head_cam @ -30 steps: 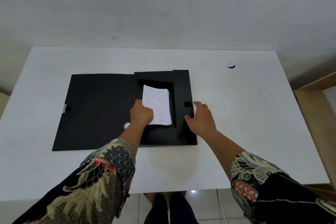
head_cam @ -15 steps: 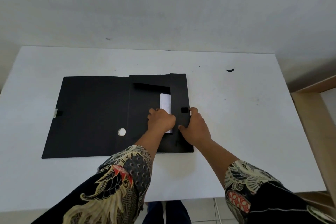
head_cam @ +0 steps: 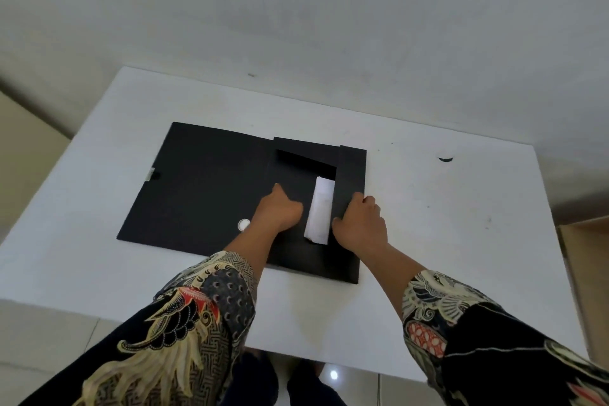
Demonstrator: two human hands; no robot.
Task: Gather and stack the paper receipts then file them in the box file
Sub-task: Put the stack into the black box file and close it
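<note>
The black box file lies open on the white table, its cover flat to the left. In its tray, the stack of white paper receipts shows only as a narrow strip between two black inner flaps. My left hand rests on the left flap, fingers curled at the flap's edge beside the receipts. My right hand grips the edge of the right flap next to the strip. The remainder of the stack is hidden under the left flap.
A small dark mark sits on the table at the back right. The cover has a white ring hole and a clasp tab on its left edge. Wooden furniture stands right of the table.
My left hand has folded the left inner flap over the receipts, covering most of the stack. My right hand moved onto the right flap's edge. The view has tilted.
</note>
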